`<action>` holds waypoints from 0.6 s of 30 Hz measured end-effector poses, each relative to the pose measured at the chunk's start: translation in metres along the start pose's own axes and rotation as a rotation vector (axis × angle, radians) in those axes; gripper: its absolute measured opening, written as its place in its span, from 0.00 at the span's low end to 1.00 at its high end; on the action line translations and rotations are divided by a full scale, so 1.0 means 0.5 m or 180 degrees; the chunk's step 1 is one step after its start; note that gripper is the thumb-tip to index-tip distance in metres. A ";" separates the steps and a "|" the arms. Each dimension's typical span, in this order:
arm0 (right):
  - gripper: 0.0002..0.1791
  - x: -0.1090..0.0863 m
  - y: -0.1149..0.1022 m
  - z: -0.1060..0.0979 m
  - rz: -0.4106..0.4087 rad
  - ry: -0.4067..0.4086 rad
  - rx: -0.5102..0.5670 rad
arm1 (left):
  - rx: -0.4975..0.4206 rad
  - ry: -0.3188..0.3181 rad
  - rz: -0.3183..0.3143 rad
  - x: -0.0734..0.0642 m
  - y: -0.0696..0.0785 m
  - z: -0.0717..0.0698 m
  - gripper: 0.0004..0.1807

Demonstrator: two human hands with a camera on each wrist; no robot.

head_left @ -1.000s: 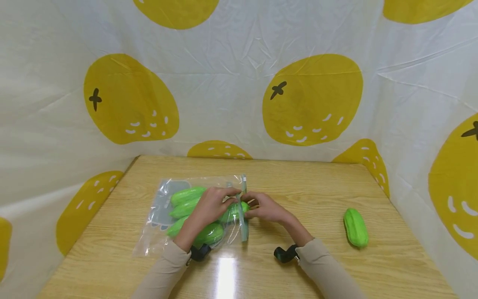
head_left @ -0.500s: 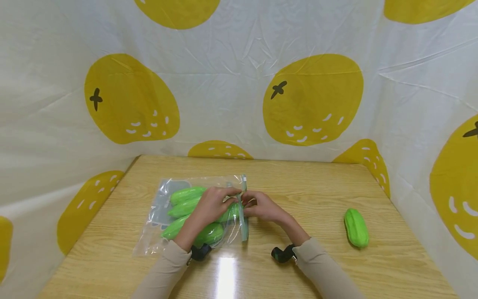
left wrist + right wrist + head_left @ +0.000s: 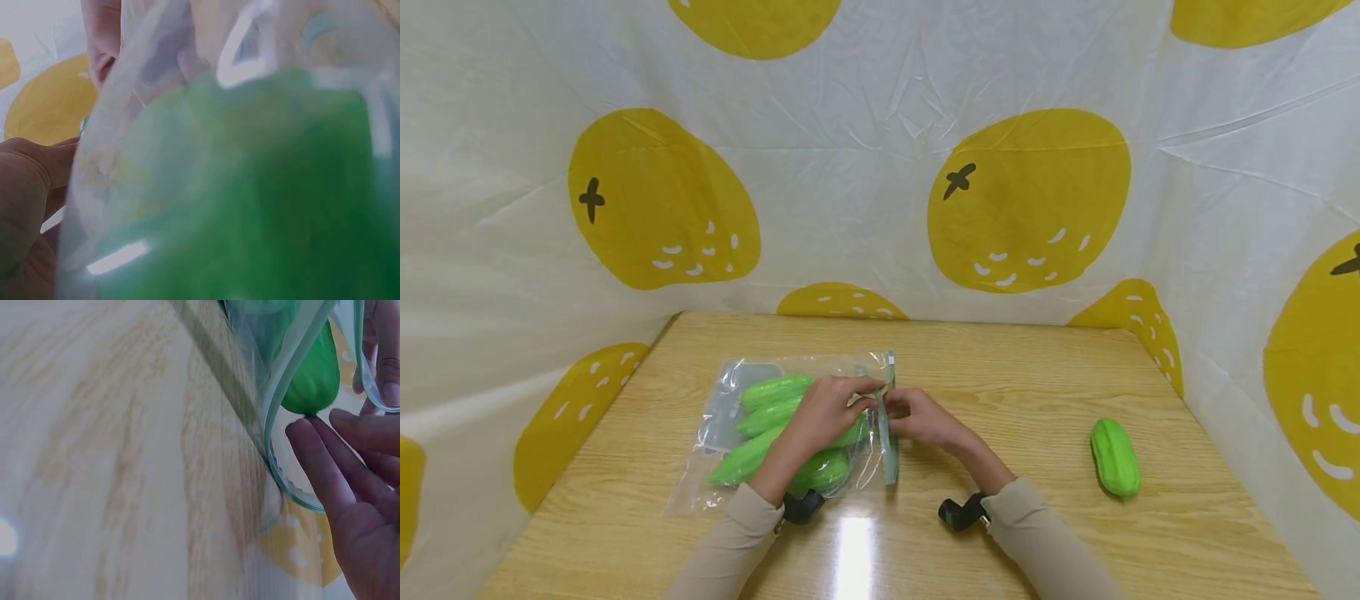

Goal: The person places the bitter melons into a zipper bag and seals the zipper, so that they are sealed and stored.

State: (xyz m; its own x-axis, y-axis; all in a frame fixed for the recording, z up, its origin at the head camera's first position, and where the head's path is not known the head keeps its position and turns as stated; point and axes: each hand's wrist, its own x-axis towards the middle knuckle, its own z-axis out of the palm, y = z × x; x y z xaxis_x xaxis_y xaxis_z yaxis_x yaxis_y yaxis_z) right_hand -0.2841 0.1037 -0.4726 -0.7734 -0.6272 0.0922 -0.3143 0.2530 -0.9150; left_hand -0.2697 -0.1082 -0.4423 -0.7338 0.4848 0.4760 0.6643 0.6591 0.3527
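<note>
Right wrist view: touching the end of a green vegetable (image 3: 315, 381) with the fingertips (image 3: 299, 428) of the right hand (image 3: 921, 417), keeping those fingers mostly straight, a bit spread, and pinching nothing. Pinching the lip (image 3: 891, 467) of a clear bag (image 3: 730, 408) with the left hand (image 3: 826, 408), by the look of it for holding the mouth wide. Seeming to be pushing the vegetable in, most likely the last bit of putting this one away. Probably calling next for one more small push, then for slipping the right hand out without dragging the bag along.

Farther out, seeing the other green vegetables (image 3: 775, 387) lying close together inside the bag, flat on the wooden table (image 3: 1037, 375). Finding one lone vegetable (image 3: 1116, 458) lying outside, well apart to the right, perhaps waiting for a turn. Behind it all, seeing a white cloth (image 3: 850, 167) hanging with big yellow fruit on it.

Looking back at one second ago: seeing the pushed vegetable no longer poking out past the lip, but sitting inside. Also finding the right hand reaching a little more to the left, and the vegetable by the left wrist lying farther left.
</note>
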 end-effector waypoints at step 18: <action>0.13 -0.012 0.017 -0.011 0.0180 0.0112 0.0104 | -0.0008 0.0006 0.0053 -0.001 0.000 -0.002 0.13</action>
State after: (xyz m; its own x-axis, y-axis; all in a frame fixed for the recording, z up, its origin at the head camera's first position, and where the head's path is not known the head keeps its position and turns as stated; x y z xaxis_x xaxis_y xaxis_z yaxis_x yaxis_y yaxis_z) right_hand -0.2853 0.1139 -0.4786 -0.8085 -0.5860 0.0531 -0.2517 0.2628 -0.9314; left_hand -0.2693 -0.1091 -0.4415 -0.7224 0.4945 0.4833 0.6767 0.6495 0.3468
